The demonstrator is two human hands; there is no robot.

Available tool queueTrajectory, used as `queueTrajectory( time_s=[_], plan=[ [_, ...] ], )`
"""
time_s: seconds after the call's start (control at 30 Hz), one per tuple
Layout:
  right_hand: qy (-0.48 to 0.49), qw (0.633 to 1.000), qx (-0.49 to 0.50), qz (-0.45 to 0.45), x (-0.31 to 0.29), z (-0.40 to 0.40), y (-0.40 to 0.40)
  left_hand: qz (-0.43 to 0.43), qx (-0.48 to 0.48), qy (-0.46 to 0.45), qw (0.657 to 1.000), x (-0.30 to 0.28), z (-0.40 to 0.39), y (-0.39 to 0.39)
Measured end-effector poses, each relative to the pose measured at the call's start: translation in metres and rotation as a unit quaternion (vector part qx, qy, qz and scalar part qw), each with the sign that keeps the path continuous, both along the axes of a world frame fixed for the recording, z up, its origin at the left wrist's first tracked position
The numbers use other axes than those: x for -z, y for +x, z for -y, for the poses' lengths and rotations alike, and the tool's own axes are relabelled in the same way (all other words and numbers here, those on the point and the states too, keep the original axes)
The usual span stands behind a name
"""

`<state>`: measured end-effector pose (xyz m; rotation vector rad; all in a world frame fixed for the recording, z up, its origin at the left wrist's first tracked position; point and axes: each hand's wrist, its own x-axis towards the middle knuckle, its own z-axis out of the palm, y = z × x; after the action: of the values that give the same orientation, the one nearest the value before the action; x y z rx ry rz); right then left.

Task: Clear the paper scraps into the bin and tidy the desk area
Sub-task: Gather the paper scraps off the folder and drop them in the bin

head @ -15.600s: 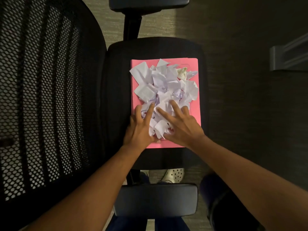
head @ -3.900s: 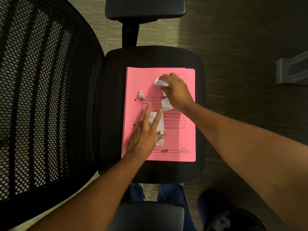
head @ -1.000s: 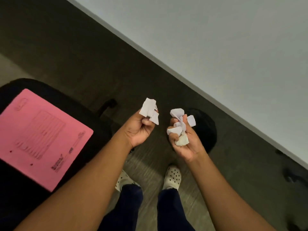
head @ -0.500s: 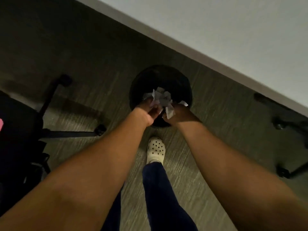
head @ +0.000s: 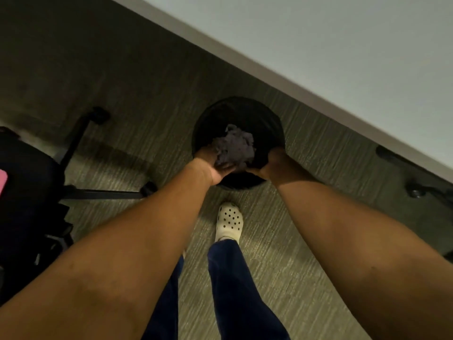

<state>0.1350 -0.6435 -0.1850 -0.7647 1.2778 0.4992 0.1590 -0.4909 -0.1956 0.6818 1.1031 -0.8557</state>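
Both grips spread open above the bin [head: 264, 119], scraps [head: 235, 148] heaped inside.

My fingers on both hands dip below the bin [head: 267, 119] rim, so I cannot tell their grip. The paper scraps [head: 234, 148] blur into one dim heap. The frame's left edge cuts the pink folder [head: 3, 179] and chair [head: 27, 192].

Black bin [head: 267, 119] — greyish-white paper scraps [head: 235, 148] — cream perforated clog [head: 229, 223]
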Motion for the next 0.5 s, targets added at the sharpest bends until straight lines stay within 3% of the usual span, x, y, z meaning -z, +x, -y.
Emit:
queueTrajectory(
  time_s=[0.17, 0.3, 0.5],
  plan=[
    [-0.048, 0.999, 0.010, -0.011, -0.019, -0.009, -0.021, 0.022, 0.032, 0.019, 0.999, -0.044, -0.027, -0.009],
    [-0.019, 0.997, 0.071, -0.016, -0.048, -0.044, -0.029, 0.042, 0.008, 0.022, 0.999, -0.088, -0.063, -0.014],
    [-0.040, 0.994, -0.079, 0.062, -0.117, -0.127, 0.011, 0.096, -0.065, 0.058, 0.992, -0.169, -0.143, 0.003]
  ],
)
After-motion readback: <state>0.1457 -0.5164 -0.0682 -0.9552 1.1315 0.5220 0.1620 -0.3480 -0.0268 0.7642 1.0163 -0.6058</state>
